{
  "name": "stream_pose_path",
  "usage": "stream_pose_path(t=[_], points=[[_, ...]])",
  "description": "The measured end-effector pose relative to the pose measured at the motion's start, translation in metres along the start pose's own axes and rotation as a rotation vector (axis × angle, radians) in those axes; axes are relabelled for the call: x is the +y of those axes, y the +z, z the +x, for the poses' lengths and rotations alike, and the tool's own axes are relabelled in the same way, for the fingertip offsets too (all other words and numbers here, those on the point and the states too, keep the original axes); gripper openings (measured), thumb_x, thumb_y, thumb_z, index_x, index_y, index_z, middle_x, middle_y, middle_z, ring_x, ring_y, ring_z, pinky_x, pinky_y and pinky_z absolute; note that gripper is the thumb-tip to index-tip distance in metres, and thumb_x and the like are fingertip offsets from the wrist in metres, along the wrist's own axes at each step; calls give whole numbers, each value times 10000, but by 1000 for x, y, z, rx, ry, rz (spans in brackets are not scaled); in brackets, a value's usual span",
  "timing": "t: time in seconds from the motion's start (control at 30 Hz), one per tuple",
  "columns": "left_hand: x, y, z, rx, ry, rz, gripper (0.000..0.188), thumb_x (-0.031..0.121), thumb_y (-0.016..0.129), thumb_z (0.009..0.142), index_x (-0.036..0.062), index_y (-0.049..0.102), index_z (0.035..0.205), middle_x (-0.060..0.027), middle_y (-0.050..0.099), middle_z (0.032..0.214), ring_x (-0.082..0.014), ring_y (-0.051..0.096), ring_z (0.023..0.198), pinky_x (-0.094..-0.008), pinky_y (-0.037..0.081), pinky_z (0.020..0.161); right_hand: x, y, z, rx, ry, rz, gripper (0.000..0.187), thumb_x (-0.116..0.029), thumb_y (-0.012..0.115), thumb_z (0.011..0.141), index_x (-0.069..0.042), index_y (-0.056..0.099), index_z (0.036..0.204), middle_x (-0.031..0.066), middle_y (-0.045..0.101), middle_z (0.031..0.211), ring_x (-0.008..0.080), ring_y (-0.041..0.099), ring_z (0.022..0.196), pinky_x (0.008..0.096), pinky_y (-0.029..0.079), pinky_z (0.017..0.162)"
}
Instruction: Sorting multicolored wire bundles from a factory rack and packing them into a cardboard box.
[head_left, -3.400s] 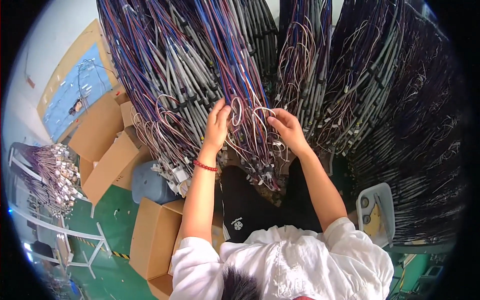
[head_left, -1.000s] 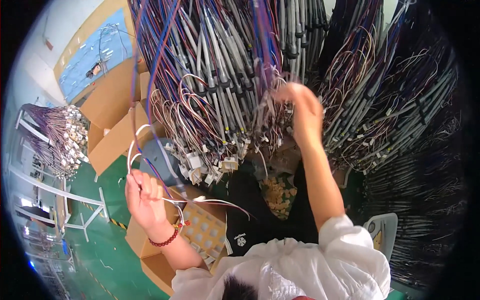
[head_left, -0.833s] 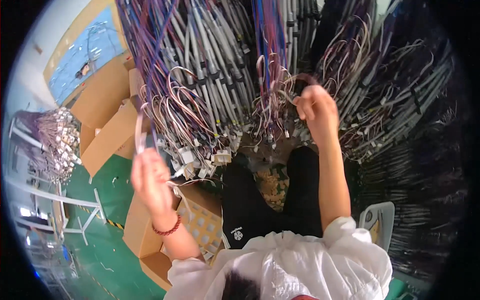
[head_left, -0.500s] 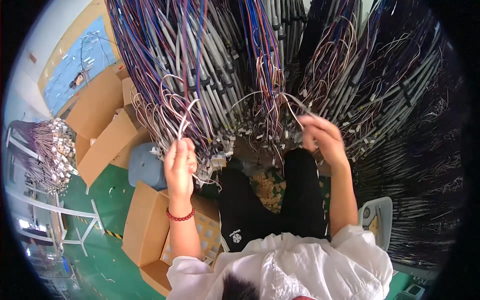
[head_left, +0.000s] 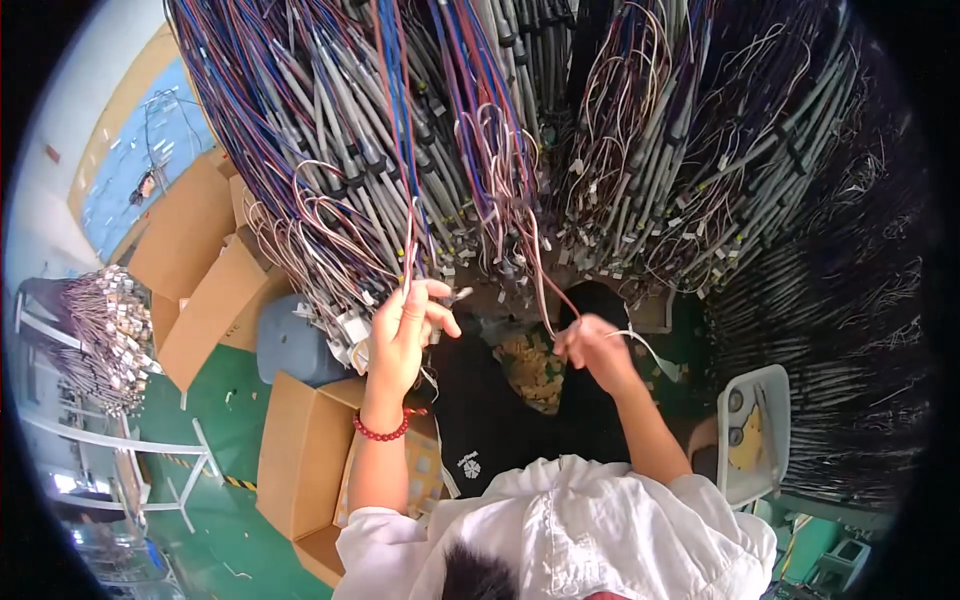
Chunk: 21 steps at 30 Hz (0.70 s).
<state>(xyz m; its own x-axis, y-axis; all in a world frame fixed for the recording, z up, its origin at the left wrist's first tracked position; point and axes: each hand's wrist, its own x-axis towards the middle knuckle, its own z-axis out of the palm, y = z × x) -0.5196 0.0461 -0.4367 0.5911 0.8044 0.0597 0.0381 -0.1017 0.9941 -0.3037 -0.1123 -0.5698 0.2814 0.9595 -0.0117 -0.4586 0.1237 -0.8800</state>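
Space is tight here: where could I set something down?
Best patch, it seems: the green floor between the white frame and lower box, mostly bare, with striped tape across it. Crowded: the hanging wires by the left hand and right hand, and the tray holding rolls.

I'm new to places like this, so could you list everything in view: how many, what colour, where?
Hanging cables: too many to count, grey, purple and blue, top and right
Left wires: several, white, red and blue, running to left hand
Right wires: a few, white and reddish, at right hand
Bundle: one, purple with white ends, far left
Cartons: at least two, brown, left
Plastic item: one, grey-blue, between cartons
Sheet: one, blue, upper left
Frame: one, white, lower left
Floor: green, lower left
Stripe: yellow-black, on floor
Tray: one, whitish, right
Rolls: two, dark, in tray
Scraps: many, tan, between legs
Trousers: black, centre
Shirt: white, bottom
Bracelet: red, left wrist
Left hand: bare, centre
Right hand: bare, blurred, centre
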Motion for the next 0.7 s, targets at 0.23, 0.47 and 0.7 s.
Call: stream_pose_path(t=[0.23,0.47,0.7], points=[[7,-5,-6,58,36,-12,355,307,369,1002,13,568,991,-98,659,716,-5,332,458,-153,280,450,-31,5,18,-139,-192,154,123,-163,544,899,-62,572,836,54,528,682,234,537,810,396,429,761],[-4,-3,-13,-140,-104,149,460,380,324,1000,-13,542,1098,-123,678,974,-48,492,526,-177,379,471,-6,20,-9,-338,-140,-115,123,-122,588,845,-23,660,859,55,546,985,78,501,757,220,408,611],[-15,0,-16,-267,-236,-196,423,374,396,982,3,535,1129,-20,599,779,-112,575,704,-246,481,622,12,129,17,-835,-472,-438,198,36,582,757,-43,624,934,101,579,946,276,543,903,369,427,832]])
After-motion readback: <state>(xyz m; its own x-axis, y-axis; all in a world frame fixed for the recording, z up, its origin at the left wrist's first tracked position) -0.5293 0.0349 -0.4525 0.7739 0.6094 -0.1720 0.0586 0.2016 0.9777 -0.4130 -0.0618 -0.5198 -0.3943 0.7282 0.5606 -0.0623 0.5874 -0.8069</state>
